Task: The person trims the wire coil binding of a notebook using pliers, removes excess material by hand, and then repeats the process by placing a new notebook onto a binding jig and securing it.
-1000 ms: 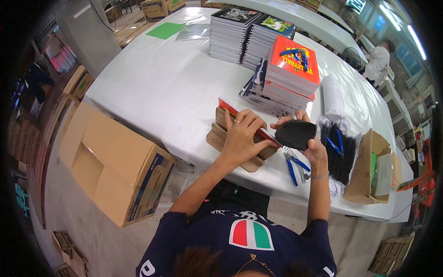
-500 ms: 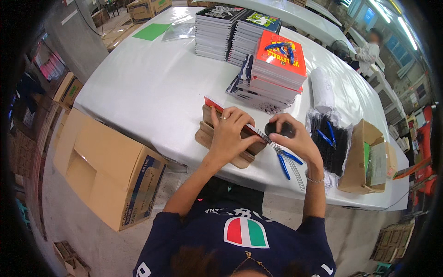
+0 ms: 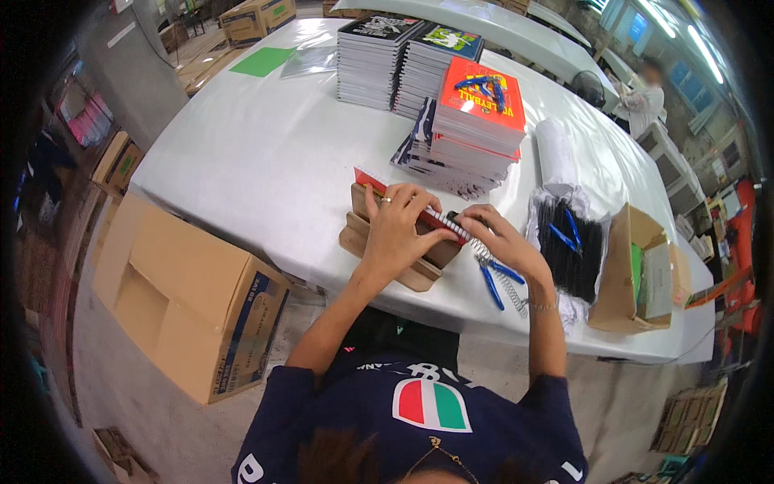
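A red-covered notebook (image 3: pixel 370 179) stands spine-up in a wooden holder (image 3: pixel 418 280) near the table's front edge. My left hand (image 3: pixel 397 230) is closed around it, fingers over the far side and thumb on the near side. At the notebook's right end, my right hand (image 3: pixel 504 242) bends its fingers over the spine, on a round black object (image 3: pixel 454 216) that they mostly hide. A silvery wire coil (image 3: pixel 509 288) trails from that end of the spine onto the table. Blue-handled pliers (image 3: pixel 491 285) lie beside the coil, below my right hand.
Behind the holder stand stacks of spiral notebooks (image 3: pixel 371 68) and a red-topped stack (image 3: pixel 477 129) bearing blue pliers (image 3: pixel 488 86). Rightward are a white roll (image 3: pixel 555 157), black coils (image 3: pixel 568 262) with more pliers, and an open carton (image 3: pixel 617 294). A large carton (image 3: pixel 177 282) stands left.
My right hand has moved left and lowered its fingers onto the spine; the round black object, plainly visible before, is now mostly hidden. My left hand keeps its hold on the notebook.
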`<state>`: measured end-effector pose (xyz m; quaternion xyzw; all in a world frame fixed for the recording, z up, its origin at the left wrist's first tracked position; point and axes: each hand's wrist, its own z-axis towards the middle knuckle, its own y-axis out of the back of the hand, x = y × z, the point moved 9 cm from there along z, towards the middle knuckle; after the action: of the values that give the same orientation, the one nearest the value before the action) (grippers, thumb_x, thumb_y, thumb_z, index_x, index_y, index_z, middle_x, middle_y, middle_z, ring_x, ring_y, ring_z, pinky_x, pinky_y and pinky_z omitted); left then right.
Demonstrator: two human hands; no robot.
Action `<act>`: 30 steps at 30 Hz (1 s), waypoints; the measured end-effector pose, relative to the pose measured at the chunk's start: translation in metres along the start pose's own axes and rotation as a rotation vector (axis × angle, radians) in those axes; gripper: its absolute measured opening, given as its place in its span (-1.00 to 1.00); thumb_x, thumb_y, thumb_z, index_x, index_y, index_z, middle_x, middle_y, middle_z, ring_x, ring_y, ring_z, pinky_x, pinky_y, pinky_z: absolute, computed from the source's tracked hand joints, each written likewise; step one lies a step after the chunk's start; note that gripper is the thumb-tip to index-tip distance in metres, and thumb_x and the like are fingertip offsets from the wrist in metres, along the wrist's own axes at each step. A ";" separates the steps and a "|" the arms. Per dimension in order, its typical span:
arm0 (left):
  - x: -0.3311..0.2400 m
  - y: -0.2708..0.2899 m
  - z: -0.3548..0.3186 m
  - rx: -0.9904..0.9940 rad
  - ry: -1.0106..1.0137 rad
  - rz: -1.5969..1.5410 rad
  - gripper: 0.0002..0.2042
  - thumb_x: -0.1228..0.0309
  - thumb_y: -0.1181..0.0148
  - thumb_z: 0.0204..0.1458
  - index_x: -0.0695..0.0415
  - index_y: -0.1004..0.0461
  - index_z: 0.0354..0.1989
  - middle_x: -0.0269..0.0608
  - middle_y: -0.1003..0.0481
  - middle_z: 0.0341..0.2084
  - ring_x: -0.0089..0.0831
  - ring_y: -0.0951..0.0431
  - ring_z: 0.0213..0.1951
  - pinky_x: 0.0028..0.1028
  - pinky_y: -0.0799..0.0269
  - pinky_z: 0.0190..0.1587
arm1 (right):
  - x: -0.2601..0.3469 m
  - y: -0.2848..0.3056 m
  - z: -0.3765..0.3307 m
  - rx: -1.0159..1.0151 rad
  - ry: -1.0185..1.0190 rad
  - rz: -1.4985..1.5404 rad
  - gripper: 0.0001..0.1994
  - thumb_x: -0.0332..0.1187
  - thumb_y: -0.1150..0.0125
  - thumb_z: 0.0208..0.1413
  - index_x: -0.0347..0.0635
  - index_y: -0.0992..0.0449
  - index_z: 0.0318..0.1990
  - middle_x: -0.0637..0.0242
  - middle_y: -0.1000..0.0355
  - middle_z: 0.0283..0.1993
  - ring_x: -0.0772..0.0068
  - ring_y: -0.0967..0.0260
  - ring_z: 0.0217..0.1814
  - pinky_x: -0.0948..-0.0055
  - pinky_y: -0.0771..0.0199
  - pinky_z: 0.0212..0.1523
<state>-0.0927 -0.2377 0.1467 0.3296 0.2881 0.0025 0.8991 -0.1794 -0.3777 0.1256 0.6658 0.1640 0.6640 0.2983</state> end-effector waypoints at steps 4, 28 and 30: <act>0.000 0.003 0.000 0.016 0.023 -0.009 -0.54 0.05 -0.46 -0.27 -0.02 -0.51 -0.22 -0.34 -0.33 -0.09 -0.30 -0.36 0.08 0.31 0.13 0.22 | -0.016 -0.002 -0.006 0.021 -0.225 0.950 -0.63 -0.16 -0.07 0.28 -0.31 -0.46 0.02 0.12 -0.37 0.02 0.21 -0.27 0.14 0.39 -0.24 0.19; 0.035 0.031 0.002 -0.098 0.089 0.012 -0.59 0.16 -0.53 -0.32 0.01 -0.57 -0.27 -0.18 -0.21 0.09 -0.12 -0.21 0.13 -0.10 -0.07 0.24 | 0.002 -0.005 0.044 0.126 -0.056 0.384 -0.39 -0.01 -0.32 0.01 -0.36 -0.48 0.07 -0.08 -0.48 0.04 0.14 -0.42 0.14 0.32 -0.41 0.08; 0.037 0.023 0.005 -0.098 0.073 -0.040 -0.56 0.07 -0.51 -0.31 -0.01 -0.55 -0.27 -0.13 -0.18 0.11 -0.11 -0.13 0.22 0.02 0.04 0.27 | -0.031 -0.004 0.057 0.113 -0.066 -0.151 -0.39 -0.01 -0.34 0.00 -0.35 -0.49 0.07 -0.09 -0.47 0.06 0.12 -0.42 0.15 0.31 -0.41 0.09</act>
<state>-0.0549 -0.2151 0.1443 0.2792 0.3266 0.0105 0.9029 -0.1248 -0.4044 0.1019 0.6886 0.2410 0.6072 0.3148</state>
